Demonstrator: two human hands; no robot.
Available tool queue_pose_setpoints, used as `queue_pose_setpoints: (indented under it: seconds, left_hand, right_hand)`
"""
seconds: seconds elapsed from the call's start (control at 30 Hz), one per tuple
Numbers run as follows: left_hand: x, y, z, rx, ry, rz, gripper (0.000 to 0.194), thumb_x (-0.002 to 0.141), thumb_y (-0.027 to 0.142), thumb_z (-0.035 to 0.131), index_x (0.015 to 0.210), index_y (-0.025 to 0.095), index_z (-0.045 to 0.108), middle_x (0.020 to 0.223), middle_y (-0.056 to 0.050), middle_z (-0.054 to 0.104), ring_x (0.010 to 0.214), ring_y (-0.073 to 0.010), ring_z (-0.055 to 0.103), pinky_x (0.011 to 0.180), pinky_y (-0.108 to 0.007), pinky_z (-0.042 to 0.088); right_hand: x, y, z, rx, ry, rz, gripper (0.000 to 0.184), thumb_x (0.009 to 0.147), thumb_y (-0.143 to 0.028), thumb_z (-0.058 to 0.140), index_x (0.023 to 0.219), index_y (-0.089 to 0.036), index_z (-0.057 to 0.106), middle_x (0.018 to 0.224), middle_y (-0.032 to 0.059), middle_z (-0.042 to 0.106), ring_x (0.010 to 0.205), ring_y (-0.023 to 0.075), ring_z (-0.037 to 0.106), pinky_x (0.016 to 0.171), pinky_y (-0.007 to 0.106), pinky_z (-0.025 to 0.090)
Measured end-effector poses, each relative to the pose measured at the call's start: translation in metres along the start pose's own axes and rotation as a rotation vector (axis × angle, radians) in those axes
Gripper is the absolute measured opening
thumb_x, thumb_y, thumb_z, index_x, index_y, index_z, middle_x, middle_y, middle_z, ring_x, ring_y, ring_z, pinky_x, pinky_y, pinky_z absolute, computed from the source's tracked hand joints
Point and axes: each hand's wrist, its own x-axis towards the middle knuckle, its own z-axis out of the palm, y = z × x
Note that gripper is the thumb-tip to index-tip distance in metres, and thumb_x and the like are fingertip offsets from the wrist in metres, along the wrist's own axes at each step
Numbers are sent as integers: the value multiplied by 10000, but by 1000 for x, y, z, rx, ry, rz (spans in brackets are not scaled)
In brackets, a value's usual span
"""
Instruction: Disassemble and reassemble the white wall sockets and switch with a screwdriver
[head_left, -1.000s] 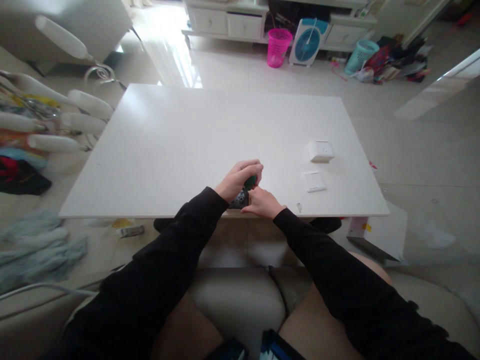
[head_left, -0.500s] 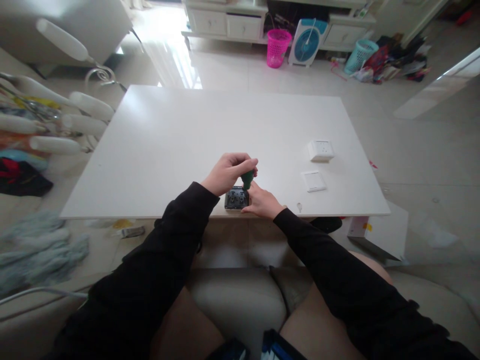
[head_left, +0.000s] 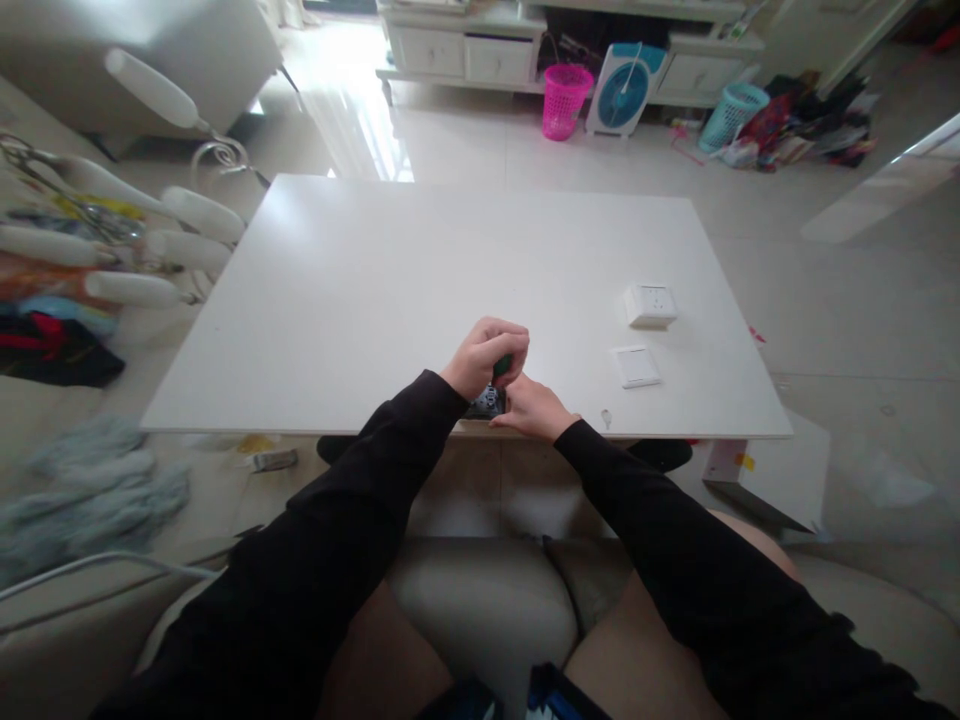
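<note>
My left hand [head_left: 484, 357] is closed around the green handle of a screwdriver [head_left: 502, 365], held upright over a dark socket module [head_left: 487, 403] at the near edge of the white table [head_left: 375, 290]. My right hand [head_left: 534, 408] rests on the table and presses its fingers against the module's right side. The module is mostly hidden by both hands.
A white wall socket [head_left: 649, 305] and a flat white switch plate [head_left: 635, 366] lie at the right of the table, with a small screw [head_left: 606, 417] near the front edge. On the floor beyond stand a pink basket [head_left: 562, 100], a fan [head_left: 621, 90] and a teal basket [head_left: 731, 113]. Chairs crowd the left.
My left hand has come down and turned on the screwdriver handle, now covering more of the module. The right hand has stayed at the module. The camera has shifted slightly.
</note>
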Motion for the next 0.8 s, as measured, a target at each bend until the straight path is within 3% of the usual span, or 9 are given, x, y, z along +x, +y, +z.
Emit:
queue_pose_setpoints:
  seconds: [0.07,0.13,0.3,0.43,0.57,0.8]
  left_hand:
    - [1,1,0,-1,-87,-51,368,775,390,611,481,220,471,385,21,423,346,-85,328,407,-279,205]
    - [3,2,0,-23,-81,-63,331,733,375,625,477,218,485,406,16,450,352,-89,346,406,-282,211]
    - [4,10,-5,148,100,67,345,773,391,691,507,185,617,597,-9,552,543,-101,512,547,-280,414]
    - [-2,14,-4,243,214,43,441,865,567,675,680,170,722,623,-21,604,579,-114,559,583,-271,452]
    - [-7,10,4,165,326,71,595,903,703,576,623,181,633,574,-22,591,560,-114,566,573,-263,458]
    - [6,0,7,-12,229,65,686,874,825,469,584,205,512,482,29,467,413,-81,438,445,-250,369]
  right_hand:
    - [0,0,0,5,-1,7,688,753,-377,871,1330,-199,542,1250,131,634,1128,331,683,877,400,581]
    - [0,0,1,3,-8,14,698,754,-388,870,1336,-193,538,1251,133,632,1112,329,689,869,399,583]
    - [0,0,1,8,1,-22,791,750,-372,871,1406,-190,469,1404,147,535,1206,318,648,965,424,569]
    - [0,0,0,9,-1,-32,800,755,-367,867,1417,-192,453,1420,148,509,1258,328,617,985,441,565]
    - [0,0,1,13,-2,-39,773,760,-358,865,1400,-191,465,1430,144,507,1270,322,610,1009,442,556]
    - [-1,0,3,8,10,-40,724,749,-378,875,1338,-175,505,1402,155,522,1249,329,618,983,445,563]
